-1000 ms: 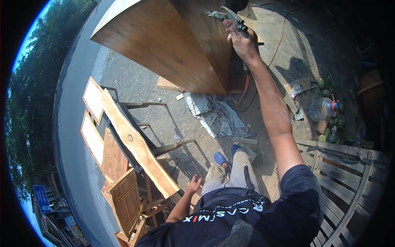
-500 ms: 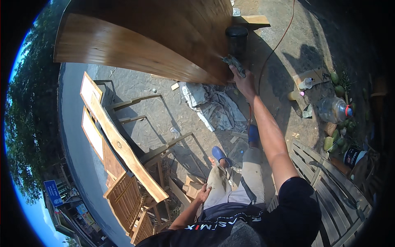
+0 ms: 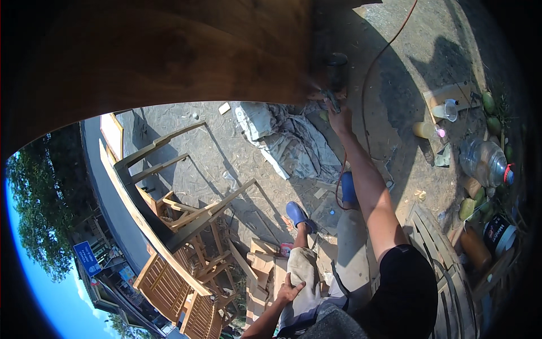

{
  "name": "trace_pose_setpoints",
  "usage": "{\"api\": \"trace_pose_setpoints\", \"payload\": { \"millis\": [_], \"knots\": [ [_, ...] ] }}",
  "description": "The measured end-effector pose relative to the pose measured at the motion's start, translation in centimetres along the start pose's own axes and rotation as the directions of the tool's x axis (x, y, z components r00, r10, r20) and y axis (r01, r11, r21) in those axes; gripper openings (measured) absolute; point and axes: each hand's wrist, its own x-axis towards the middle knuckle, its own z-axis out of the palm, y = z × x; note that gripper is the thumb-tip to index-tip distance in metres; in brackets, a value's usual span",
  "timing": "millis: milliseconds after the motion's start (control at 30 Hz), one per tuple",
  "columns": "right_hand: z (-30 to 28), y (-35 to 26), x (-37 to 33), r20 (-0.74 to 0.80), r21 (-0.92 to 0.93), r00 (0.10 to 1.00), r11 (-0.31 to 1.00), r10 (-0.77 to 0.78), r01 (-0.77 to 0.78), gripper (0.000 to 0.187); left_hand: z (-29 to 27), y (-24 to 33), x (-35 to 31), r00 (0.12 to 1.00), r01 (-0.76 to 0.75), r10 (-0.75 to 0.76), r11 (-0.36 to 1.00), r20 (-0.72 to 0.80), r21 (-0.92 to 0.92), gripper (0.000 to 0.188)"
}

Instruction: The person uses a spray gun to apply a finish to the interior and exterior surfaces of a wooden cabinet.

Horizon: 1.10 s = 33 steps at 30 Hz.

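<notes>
My right hand [image 3: 340, 121] is closed around a spray gun [image 3: 332, 100] at the end of my outstretched arm. A faint mist leaves its nozzle toward the right end of a large, glossy brown wooden panel [image 3: 186, 62] above. Near the gun, a dark cylindrical container [image 3: 337, 66] stands in shadow. A thin reddish hose [image 3: 367, 85] curves over the ground, and part of it passes beside my right forearm. Low in the view, my left hand [image 3: 289, 291] rests against my left thigh with its fingers apart, holding nothing.
Crumpled, stained cloth [image 3: 293, 141] lies under the panel. To the left stand an upturned wooden frame with legs [image 3: 164, 152] and slatted chairs [image 3: 164, 277]. At right are a large clear bottle [image 3: 483, 161], plastic cups [image 3: 446, 110], green fruit [image 3: 493, 124] and a slatted bench [image 3: 440, 265].
The view has shifted, and the panel looms larger and darker across the upper left. My left hand has come onto my thigh. Spray still leaves the gun near the panel's right end.
</notes>
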Motion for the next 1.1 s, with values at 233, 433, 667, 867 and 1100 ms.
{"api": "trace_pose_setpoints", "payload": {
  "millis": [233,433,667,867,1100],
  "knots": [
    [5.3,6.5,3.6,0.041,-0.231,0.992,0.967,0.118,-0.105,0.051,0.9,0.3,-0.4,0.997,0.079,-0.079,0.997,0.000,-0.016,0.125],
    [3.2,2.9,3.9,0.038,-0.201,0.999,0.979,0.038,-0.029,0.054,2.0,-0.3,0.4,0.998,0.061,-0.061,0.996,0.002,-0.064,0.126],
    [-8.6,-15.5,0.0,0.149,0.122,0.983,0.988,-0.110,0.092,0.044,1.0,1.3,-0.8,0.999,-0.035,0.034,0.995,-0.017,-0.093,0.113],
    [-17.3,-33.0,-3.5,0.106,0.190,0.926,0.922,-0.362,0.338,0.044,-1.3,0.6,-3.9,0.933,-0.293,0.210,0.915,-0.294,-0.278,0.079],
    [-23.7,-50.4,-6.9,0.162,0.190,0.884,0.893,-0.438,0.407,0.055,-2.3,-2.4,-3.9,0.908,-0.356,0.196,0.826,-0.370,-0.437,0.072]
  ]
}}
